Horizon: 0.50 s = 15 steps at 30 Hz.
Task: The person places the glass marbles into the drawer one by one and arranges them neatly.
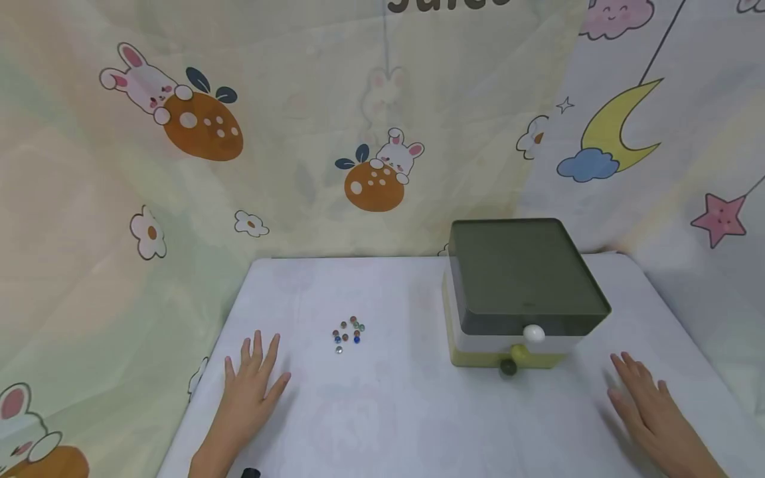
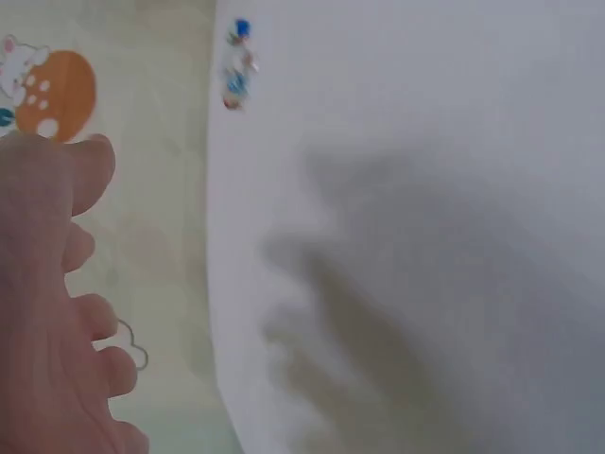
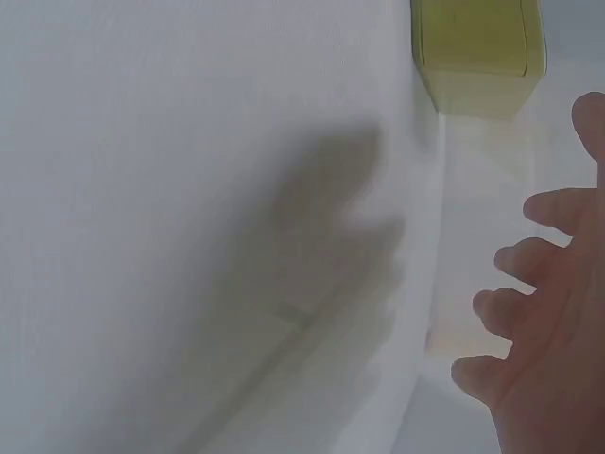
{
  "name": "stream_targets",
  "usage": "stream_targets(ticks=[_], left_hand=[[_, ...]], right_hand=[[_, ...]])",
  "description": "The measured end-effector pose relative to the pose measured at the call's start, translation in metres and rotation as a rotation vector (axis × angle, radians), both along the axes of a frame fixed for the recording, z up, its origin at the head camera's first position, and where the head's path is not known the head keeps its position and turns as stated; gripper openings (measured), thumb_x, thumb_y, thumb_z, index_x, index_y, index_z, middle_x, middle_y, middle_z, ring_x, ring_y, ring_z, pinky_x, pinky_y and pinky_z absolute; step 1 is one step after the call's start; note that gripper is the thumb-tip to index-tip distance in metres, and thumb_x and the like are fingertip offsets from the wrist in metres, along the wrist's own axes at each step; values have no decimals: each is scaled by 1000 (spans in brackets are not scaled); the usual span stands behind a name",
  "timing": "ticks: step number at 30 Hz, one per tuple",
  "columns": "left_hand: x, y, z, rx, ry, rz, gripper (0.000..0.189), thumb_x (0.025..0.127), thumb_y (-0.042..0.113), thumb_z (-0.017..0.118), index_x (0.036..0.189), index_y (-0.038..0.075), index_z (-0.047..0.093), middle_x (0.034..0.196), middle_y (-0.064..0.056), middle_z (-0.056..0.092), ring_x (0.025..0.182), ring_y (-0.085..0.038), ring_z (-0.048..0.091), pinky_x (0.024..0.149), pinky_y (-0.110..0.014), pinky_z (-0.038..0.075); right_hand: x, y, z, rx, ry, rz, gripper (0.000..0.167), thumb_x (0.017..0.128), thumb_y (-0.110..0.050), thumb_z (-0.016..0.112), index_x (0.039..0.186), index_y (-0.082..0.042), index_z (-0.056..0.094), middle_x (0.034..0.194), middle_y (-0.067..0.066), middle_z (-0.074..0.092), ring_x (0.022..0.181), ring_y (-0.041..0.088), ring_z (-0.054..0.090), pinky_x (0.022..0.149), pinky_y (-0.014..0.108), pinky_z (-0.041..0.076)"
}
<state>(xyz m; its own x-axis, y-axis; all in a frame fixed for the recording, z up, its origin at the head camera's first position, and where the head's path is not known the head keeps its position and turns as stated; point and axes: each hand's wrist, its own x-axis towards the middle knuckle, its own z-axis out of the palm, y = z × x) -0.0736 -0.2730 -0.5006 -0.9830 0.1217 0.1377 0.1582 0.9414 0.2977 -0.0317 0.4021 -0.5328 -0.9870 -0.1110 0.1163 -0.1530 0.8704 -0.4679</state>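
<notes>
My left hand (image 1: 248, 395) hovers over the left side of the white table with its fingers spread, holding nothing. Just beyond it, to the right, lies a loose cluster of small glass marbles (image 1: 345, 337), several of them blue, brown, green or clear. In the left wrist view the marbles (image 2: 236, 71) show small and blurred at the table's far edge. Over the right side, my right hand (image 1: 651, 411) has its fingers extended and nothing in it. Nearest to it stands a small three-tier drawer box (image 1: 526, 265), dark green above, white in the middle and yellow-green below.
Round knobs in white (image 1: 534, 333), yellow-green (image 1: 519, 353) and dark green (image 1: 508, 367) stick out of the box front. The white table (image 1: 382, 411) ends at a cloth backdrop (image 1: 287, 133) printed with rabbits. A small black object (image 1: 251, 473) shows beside the left wrist.
</notes>
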Motion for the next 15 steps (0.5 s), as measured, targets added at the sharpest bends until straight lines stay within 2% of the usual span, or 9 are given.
stream_targets(ticks=[2,4,6,8,9,11,13,15], left_hand=[[0,12,5,68,-7,3,76,103,34,65,166,13,27,169,-31,20,155,-56,21,115,-83,12],[0,25,8,126,3,4,73,103,31,66,164,11,31,169,-27,26,155,-52,26,117,-80,16],[-1,38,8,176,19,5,70,103,29,66,163,11,34,168,-21,33,154,-46,34,120,-75,20],[-1,52,7,230,31,7,68,103,27,67,162,13,37,166,-15,40,152,-39,41,122,-69,25],[-2,58,6,256,35,11,67,102,27,67,162,15,39,164,-13,44,151,-37,45,123,-66,28],[-3,72,4,310,40,13,65,102,27,68,161,20,41,159,-10,52,146,-34,51,121,-61,36],[-5,86,3,370,37,6,63,102,27,69,159,23,43,156,-9,56,143,-34,54,117,-59,42],[-7,99,1,418,36,-7,62,101,27,70,158,25,44,153,-8,59,141,-34,56,113,-58,46]], right_hand=[[0,-3,-1,-41,21,6,67,111,-21,48,167,-8,15,171,31,11,157,-4,-16,127,51,-22],[-1,-7,-1,-69,17,-6,66,111,-22,48,168,-11,16,172,28,12,143,-25,-13,129,35,-19],[-2,-10,-2,-95,-8,-35,66,112,-25,47,169,-17,14,174,22,11,132,-35,-8,123,17,-19],[-2,-15,-3,-128,-32,-71,67,112,-28,47,169,-21,13,175,17,11,127,-37,-5,123,14,-16],[-2,-17,-3,-155,-46,-87,67,112,-29,48,169,-23,13,175,16,12,127,-37,-3,127,19,-12],[-3,-21,-3,-212,-79,-120,68,111,-32,49,169,-26,14,173,18,18,136,-31,-3,133,42,-2],[-5,-25,-2,-261,-125,-146,69,111,-37,50,169,-27,14,172,23,21,154,-13,-6,126,69,7],[-8,-29,-1,-316,-157,-162,71,110,-40,52,169,-27,15,169,27,26,154,-14,-1,115,80,15]])
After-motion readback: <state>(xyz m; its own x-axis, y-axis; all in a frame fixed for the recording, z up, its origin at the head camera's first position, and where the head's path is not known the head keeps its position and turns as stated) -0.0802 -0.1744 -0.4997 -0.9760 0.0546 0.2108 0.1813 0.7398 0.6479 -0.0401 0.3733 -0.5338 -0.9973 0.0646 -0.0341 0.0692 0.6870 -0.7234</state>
